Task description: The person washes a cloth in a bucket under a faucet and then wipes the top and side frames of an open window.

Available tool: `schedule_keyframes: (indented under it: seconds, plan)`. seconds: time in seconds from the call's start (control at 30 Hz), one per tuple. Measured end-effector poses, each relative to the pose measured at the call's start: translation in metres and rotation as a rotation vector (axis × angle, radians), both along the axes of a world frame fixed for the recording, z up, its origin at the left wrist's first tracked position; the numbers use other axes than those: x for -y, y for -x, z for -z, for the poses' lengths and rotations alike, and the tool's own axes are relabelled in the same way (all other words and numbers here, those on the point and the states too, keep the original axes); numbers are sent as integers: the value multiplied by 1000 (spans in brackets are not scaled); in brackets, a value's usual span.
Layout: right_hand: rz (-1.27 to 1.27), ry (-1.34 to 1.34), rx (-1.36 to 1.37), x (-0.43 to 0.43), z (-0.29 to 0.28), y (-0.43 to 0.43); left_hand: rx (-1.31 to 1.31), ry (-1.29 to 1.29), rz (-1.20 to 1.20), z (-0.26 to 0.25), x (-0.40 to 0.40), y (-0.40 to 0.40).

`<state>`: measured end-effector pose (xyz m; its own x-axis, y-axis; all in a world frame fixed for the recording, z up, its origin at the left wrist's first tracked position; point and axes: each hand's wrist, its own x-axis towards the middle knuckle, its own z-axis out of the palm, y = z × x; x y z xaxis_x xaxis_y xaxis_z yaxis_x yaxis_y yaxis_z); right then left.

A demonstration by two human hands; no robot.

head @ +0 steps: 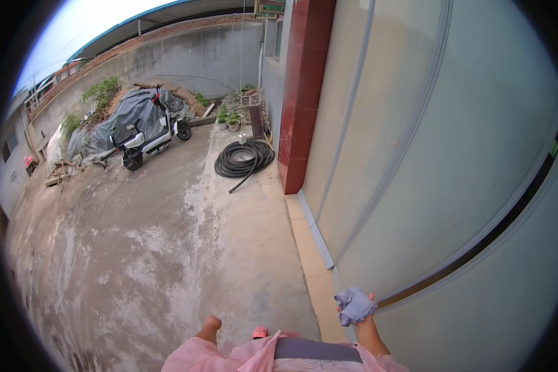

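A crumpled grey-blue cloth [355, 305] is in my right hand [371, 309], at the lower right. The cloth covers most of the palm, with fingertips showing at its edges. That hand is close to the foot of a tall translucent door curtain [428, 223], near a dark vertical gap between two panels. My left hand [212, 322] hangs low over the concrete at the bottom centre, apart from other objects. Its fingers look curled, but whether they are fully closed cannot be told. Pink sleeves cover my upper arms.
A tiled step [302, 237] runs along the curtain, beside a red tiled pillar [300, 102]. Ahead on the concrete ground [144, 242] lies a coiled black hose [260, 160]. Potted plants [233, 123] and a white electric scooter [144, 139] stand farther off, near a sheet-covered heap [107, 123].
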<state>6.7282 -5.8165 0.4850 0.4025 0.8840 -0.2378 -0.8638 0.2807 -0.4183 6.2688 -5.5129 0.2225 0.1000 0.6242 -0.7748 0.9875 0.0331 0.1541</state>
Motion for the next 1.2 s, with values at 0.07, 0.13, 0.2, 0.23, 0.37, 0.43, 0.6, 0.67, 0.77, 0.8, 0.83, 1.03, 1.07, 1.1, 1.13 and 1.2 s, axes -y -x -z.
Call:
schedule_keyframes:
  seconds: [0.07, 0.13, 0.2, 0.23, 0.37, 0.43, 0.6, 0.67, 0.77, 0.8, 0.83, 1.03, 1.07, 1.1, 1.13, 1.2]
  plan:
    - [60, 119, -28, -16, -8, -3, 57, 135, -354, -10, 21, 48]
    - [-79, 420, 933, -43, 1, -9, 268, 174, -626, -11, 52, 102]
    - [-199, 528, 1552, -69, -11, -1, 252, 197, -851, -22, 76, 113]
    - [-284, 518, 1838, -78, -20, 5, 266, 211, -956, -23, 80, 112]
    - [-341, 39, 2719, -183, -26, 58, 297, 232, -1161, 40, 137, 165]
    - [-276, 91, 2617, -194, 44, 33, 274, 217, -817, -49, 88, 89]
    - [-574, 116, 1285, -274, 131, 44, 445, 118, -713, -86, 27, 86]
    - [-680, 209, 912, -295, 133, 53, 495, 20, -808, -92, -7, 86]
    - [-761, 317, 341, -317, 125, 69, 536, 54, -931, -49, -45, 115]
    - [-761, 341, 220, -319, 125, 70, 537, 62, -925, -44, -54, 122]
    - [-753, 357, 139, -318, 124, 71, 508, 35, -931, -39, -63, 129]
    - [-679, 452, -56, -298, 121, 55, 488, 34, -1000, -18, -92, 134]
    - [-659, 467, -59, -291, 123, 49, 500, 66, -1004, -19, -93, 129]
    - [-636, 486, -66, -288, 122, 45, 512, 91, -1012, -21, -92, 125]
    - [-636, 488, -66, -284, 120, 40, 511, 93, -1013, -22, -89, 118]
    - [-566, 544, -44, -279, 115, 30, 544, 141, -1021, -24, -77, 102]
